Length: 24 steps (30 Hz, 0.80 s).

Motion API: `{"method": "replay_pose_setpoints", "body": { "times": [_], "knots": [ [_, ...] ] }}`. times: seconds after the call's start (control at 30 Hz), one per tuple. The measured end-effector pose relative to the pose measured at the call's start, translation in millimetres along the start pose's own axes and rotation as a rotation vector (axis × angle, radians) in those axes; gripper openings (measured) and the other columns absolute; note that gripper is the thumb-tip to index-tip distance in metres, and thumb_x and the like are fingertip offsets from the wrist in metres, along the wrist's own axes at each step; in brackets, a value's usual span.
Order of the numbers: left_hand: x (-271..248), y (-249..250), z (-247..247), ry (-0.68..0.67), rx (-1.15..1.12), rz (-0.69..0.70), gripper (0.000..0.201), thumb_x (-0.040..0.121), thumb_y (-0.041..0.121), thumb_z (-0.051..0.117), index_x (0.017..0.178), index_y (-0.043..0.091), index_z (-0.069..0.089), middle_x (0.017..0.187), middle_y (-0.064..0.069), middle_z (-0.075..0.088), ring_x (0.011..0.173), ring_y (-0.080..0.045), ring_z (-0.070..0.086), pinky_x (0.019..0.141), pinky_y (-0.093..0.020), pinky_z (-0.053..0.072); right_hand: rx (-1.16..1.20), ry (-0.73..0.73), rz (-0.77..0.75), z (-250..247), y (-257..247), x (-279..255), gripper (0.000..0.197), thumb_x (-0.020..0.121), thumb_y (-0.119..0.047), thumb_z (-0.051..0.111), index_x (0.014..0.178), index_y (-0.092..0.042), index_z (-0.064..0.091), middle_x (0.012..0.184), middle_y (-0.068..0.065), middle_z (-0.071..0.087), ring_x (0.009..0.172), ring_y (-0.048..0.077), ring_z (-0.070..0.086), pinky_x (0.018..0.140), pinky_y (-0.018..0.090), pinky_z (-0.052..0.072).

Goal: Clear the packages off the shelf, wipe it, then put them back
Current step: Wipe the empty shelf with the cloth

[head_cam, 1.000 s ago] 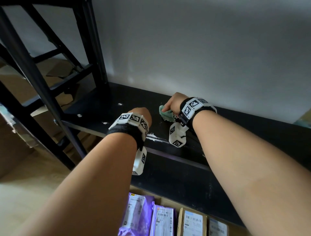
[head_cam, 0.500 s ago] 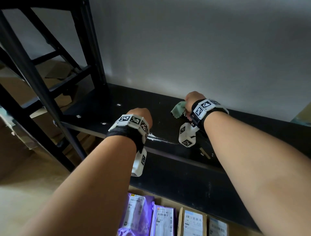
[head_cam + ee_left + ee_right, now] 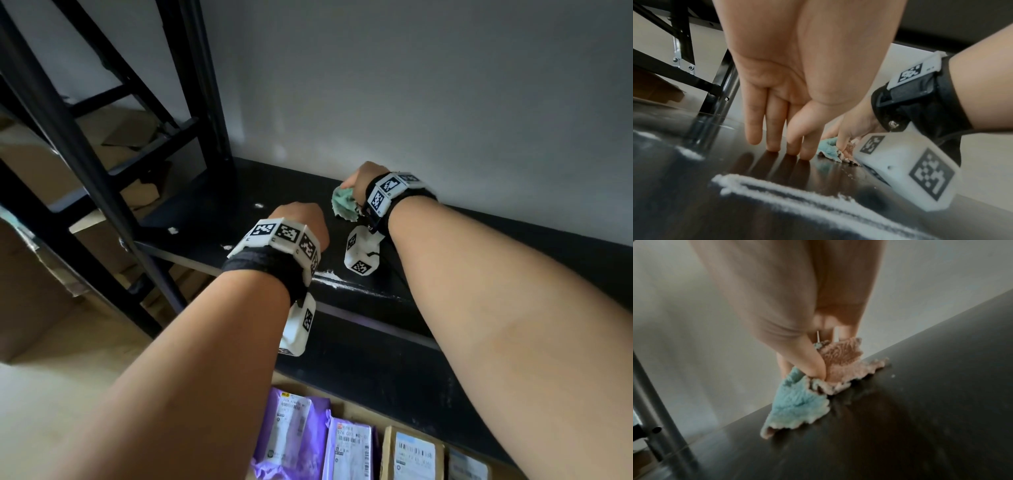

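Observation:
The black shelf (image 3: 212,212) holds no packages. My right hand (image 3: 363,180) grips a crumpled blue and pink cloth (image 3: 344,205) and presses it on the shelf close to the wall. In the right wrist view the thumb and fingers pinch the cloth (image 3: 797,402) against the shelf top (image 3: 910,418). My left hand (image 3: 301,222) rests near the shelf's front edge; in the left wrist view its straight fingertips (image 3: 772,148) touch the shelf top (image 3: 694,186) and hold nothing, with the cloth (image 3: 828,149) just to their right. Several packages (image 3: 349,452) lie on the floor below the shelf.
White dust streaks the shelf's front edge (image 3: 329,275), and small white specks (image 3: 173,230) lie further left. Black frame posts (image 3: 205,102) and cross-braces rise at the shelf's left end. A grey wall (image 3: 445,120) runs right behind the shelf. Cardboard (image 3: 37,308) lies at the left.
My right hand slid the cloth to the right, then back left and closer to the wall. My left hand has stayed in place on the shelf.

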<state>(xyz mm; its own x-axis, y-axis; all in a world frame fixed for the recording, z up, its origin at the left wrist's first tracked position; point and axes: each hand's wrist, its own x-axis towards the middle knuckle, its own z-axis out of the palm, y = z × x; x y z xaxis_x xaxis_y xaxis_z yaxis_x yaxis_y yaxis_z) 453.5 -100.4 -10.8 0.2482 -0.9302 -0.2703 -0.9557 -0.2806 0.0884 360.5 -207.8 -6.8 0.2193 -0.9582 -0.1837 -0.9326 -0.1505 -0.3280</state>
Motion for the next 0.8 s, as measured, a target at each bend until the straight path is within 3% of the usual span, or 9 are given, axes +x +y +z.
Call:
{"method": "replay_pose_setpoints", "body": {
  "times": [0.07, 0.13, 0.27, 0.37, 0.57, 0.73, 0.8],
  "knots": [
    [-2, -1, 1, 0.004, -0.01, -0.003, 0.024, 0.095, 0.026, 0.052, 0.11, 0.01, 0.062, 0.11, -0.008, 0.065, 0.091, -0.026, 0.061, 0.07, -0.031, 0.044, 0.055, -0.047, -0.021, -1, -5, -10, 0.032, 0.095, -0.013, 0.056, 0.126, -0.015, 0.066, 0.127, 0.006, 0.065, 0.114, 0.026, 0.061, 0.094, 0.027, 0.047],
    [-5, 0, 2, 0.012, -0.02, -0.009, 0.023, 0.095, 0.026, 0.052, 0.107, 0.01, 0.062, 0.109, -0.007, 0.065, 0.083, -0.024, 0.056, 0.069, -0.031, 0.043, 0.108, -0.056, -0.03, 0, -7, -16, 0.03, 0.094, -0.018, 0.061, 0.123, -0.016, 0.068, 0.125, 0.007, 0.066, 0.112, 0.026, 0.063, 0.093, 0.027, 0.048],
    [-13, -3, 1, -0.02, -0.113, -0.053, 0.03, 0.096, 0.025, 0.052, 0.119, 0.008, 0.06, 0.118, -0.01, 0.062, 0.105, -0.026, 0.06, 0.08, -0.031, 0.047, 0.129, -0.039, 0.009, 3, -8, -33, 0.037, 0.084, -0.032, 0.073, 0.114, -0.011, 0.071, 0.113, 0.01, 0.07, 0.103, 0.028, 0.066, 0.096, 0.038, 0.051],
    [-21, -9, -2, -0.041, -0.213, -0.098, 0.035, 0.096, 0.023, 0.054, 0.127, 0.007, 0.057, 0.126, -0.013, 0.059, 0.114, -0.029, 0.058, 0.096, -0.036, 0.049, 0.084, -0.04, -0.02, 3, -2, -48, 0.028, 0.088, -0.022, 0.069, 0.114, -0.015, 0.072, 0.117, 0.007, 0.069, 0.104, 0.025, 0.065, 0.095, 0.036, 0.052],
    [-44, -21, 4, 0.009, -0.182, -0.087, 0.04, 0.094, 0.014, 0.051, 0.134, 0.015, 0.054, 0.13, -0.01, 0.056, 0.113, -0.027, 0.059, 0.095, -0.035, 0.05, 0.087, -0.067, -0.059, 6, 7, -82, 0.03, 0.092, -0.011, 0.06, 0.12, -0.016, 0.069, 0.125, 0.006, 0.064, 0.107, 0.025, 0.064, 0.09, 0.032, 0.052],
    [-59, -28, 19, 0.05, -0.126, -0.045, 0.048, 0.093, 0.012, 0.048, 0.14, 0.02, 0.047, 0.14, -0.007, 0.05, 0.125, -0.026, 0.051, 0.102, -0.035, 0.045, 0.176, -0.127, -0.075, 5, 14, -98, 0.033, 0.089, -0.008, 0.062, 0.12, -0.012, 0.069, 0.122, 0.006, 0.066, 0.108, 0.024, 0.064, 0.096, 0.035, 0.052],
    [-64, -32, 23, 0.083, -0.111, -0.026, 0.053, 0.092, 0.01, 0.047, 0.144, 0.021, 0.041, 0.145, -0.004, 0.045, 0.13, -0.025, 0.047, 0.105, -0.036, 0.042, 0.257, -0.091, -0.068, 7, 18, -98, 0.034, 0.089, -0.002, 0.059, 0.118, -0.014, 0.071, 0.117, 0.005, 0.068, 0.103, 0.022, 0.066, 0.09, 0.032, 0.054]
  ]
}}
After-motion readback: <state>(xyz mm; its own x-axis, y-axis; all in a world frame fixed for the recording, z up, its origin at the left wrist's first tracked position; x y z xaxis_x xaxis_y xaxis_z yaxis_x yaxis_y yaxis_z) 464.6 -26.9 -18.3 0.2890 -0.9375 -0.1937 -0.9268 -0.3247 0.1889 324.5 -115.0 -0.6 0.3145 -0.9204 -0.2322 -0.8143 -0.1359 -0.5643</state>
